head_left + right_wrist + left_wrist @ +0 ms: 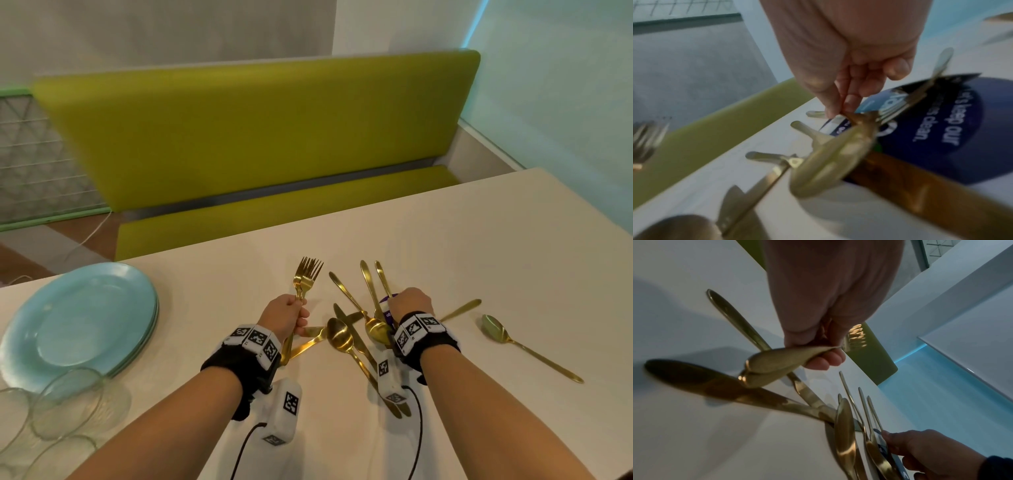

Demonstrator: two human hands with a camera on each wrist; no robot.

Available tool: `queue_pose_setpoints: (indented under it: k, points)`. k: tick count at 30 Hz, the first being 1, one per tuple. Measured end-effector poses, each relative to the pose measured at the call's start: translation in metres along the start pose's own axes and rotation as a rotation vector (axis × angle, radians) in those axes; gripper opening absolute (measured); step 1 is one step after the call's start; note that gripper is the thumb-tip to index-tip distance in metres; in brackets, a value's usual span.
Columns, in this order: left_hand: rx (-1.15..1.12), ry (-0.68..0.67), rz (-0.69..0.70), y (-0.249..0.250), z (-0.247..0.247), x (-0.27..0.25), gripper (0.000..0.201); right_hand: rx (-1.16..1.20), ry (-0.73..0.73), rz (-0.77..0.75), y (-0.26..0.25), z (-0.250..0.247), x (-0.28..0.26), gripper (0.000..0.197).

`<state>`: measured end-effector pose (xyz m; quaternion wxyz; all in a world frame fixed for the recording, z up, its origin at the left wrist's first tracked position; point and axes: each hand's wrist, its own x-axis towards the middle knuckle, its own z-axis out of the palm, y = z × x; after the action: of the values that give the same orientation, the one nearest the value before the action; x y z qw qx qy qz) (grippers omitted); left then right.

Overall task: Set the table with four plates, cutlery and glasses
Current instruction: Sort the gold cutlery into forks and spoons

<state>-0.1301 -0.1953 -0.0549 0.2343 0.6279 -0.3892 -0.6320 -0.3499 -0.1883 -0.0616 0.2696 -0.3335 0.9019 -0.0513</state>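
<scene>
My left hand (pixel 301 317) grips two or three gold forks (pixel 308 274) by their handles (pixel 777 363), tines pointing away, just above the white table (pixel 479 240). To its right is a pile of gold cutlery (pixel 346 337) with spoons, knives and forks crossing each other. My right hand (pixel 407 303) reaches into that pile, and its thumb and fingers (pixel 840 110) pinch a gold piece lying on a blue and white packet (pixel 941 129). Blur hides which piece it is. A stack of pale blue plates (pixel 78 322) sits at the left, with several clear glasses (pixel 65 404) in front of it.
One gold spoon (pixel 496 330) lies alone right of the pile, and a gold handle (pixel 460 310) sticks out from behind my right wrist. A green bench (pixel 257 137) runs along the table's far side. A wall closes off the right.
</scene>
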Motion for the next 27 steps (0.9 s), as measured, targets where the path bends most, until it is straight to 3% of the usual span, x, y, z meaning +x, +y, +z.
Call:
queue_pose_setpoints:
  k: [4, 8, 10, 14, 18, 24, 27]
  points:
    - [-0.044, 0.017, 0.013, 0.001, -0.005, 0.0, 0.018, 0.155, -0.016, -0.093, -0.01, -0.006, -0.009, 0.028]
    - [-0.058, 0.062, 0.044, 0.003, -0.011, -0.001, 0.022, 0.196, 0.085, -0.333, -0.023, -0.013, -0.026, 0.019]
    - [-0.063, 0.108, 0.059, 0.005, -0.015, -0.001, 0.024, 0.064, 0.081, -0.485, -0.026, -0.02, -0.036, 0.016]
    - [-0.025, 0.137, 0.074, 0.01, -0.022, -0.004, 0.027, -0.466, 0.073, -0.797, -0.03, -0.03, -0.062, 0.02]
    - [0.118, -0.006, 0.044, 0.013, -0.016, -0.016, 0.025, -0.775, 0.042, -1.029, -0.034, -0.026, -0.091, 0.026]
    - [0.426, -0.277, 0.055, 0.008, 0.0, -0.042, 0.016, -0.887, 0.065, -1.21, -0.043, -0.013, -0.118, 0.025]
    - [0.458, -0.323, 0.038, 0.002, 0.005, -0.048, 0.016, -0.902, 0.053, -1.244, -0.044, -0.013, -0.125, 0.029]
